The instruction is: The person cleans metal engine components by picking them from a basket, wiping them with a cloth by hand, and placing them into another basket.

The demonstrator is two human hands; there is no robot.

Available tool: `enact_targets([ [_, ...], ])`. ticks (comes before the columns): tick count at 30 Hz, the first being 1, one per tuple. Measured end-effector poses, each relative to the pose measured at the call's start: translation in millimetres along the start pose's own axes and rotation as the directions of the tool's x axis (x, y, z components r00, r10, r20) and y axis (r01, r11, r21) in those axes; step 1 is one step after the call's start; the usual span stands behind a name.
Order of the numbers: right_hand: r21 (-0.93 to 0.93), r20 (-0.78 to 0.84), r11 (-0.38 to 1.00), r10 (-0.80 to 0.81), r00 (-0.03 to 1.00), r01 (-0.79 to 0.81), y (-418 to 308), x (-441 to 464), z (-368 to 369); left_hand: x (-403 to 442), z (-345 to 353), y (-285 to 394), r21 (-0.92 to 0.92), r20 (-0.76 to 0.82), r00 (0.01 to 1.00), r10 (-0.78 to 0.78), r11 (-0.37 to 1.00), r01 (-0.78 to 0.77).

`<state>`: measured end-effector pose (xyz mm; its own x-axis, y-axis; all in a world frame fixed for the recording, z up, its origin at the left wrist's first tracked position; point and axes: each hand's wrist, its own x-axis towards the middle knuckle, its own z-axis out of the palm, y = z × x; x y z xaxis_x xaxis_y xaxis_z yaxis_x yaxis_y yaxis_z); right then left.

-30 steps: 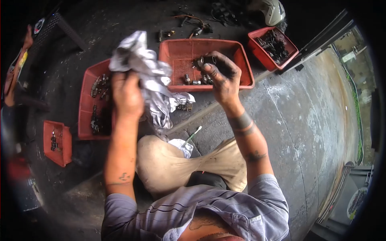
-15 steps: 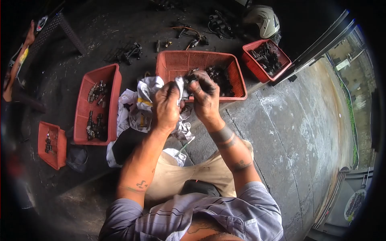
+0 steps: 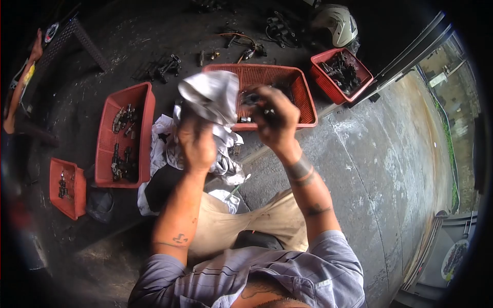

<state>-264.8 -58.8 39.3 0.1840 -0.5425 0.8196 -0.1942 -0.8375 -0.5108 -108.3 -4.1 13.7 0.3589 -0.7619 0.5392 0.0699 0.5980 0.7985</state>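
Note:
My left hand [image 3: 197, 141] is closed on a white rag [image 3: 211, 92], which billows up beyond the fingers and is smeared by motion. To its right, my right hand [image 3: 280, 115] is curled around a small dark metal part [image 3: 250, 99]; blur hides its exact kind. Both hands are raised in front of a large red plastic basket [image 3: 309, 102] with dark metal parts inside. More crumpled white cloth [image 3: 164, 136] hangs below and left of my left hand.
Left of me stand a long red basket [image 3: 102, 149] and a smaller one [image 3: 77, 197], both holding metal parts. Another red basket [image 3: 328, 84] is at the back right near a white helmet [image 3: 336, 25]. Loose parts [image 3: 167, 66] lie on the dark floor behind.
My hands have moved apart. The left has swung the rag up and left; the right has shifted right with the dark part, now clear of the cloth.

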Motion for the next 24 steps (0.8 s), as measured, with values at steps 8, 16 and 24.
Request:
enact_targets([
  [8,-0.291,0.097,0.924,-0.23,0.968,0.248,12,-37,27,-18,25,12,0.177,0.029,0.983,-0.18,0.969,0.173],
  [16,-0.24,-0.098,0.922,-0.334,0.937,0.304,18,-39,32,-14,8,-3,-0.366,0.135,0.949,-0.283,0.876,0.314],
  [24,-0.185,-0.05,0.952,-0.256,0.965,0.243,6,-26,14,-10,6,0,-0.324,0.093,0.959,-0.269,0.902,0.285],
])
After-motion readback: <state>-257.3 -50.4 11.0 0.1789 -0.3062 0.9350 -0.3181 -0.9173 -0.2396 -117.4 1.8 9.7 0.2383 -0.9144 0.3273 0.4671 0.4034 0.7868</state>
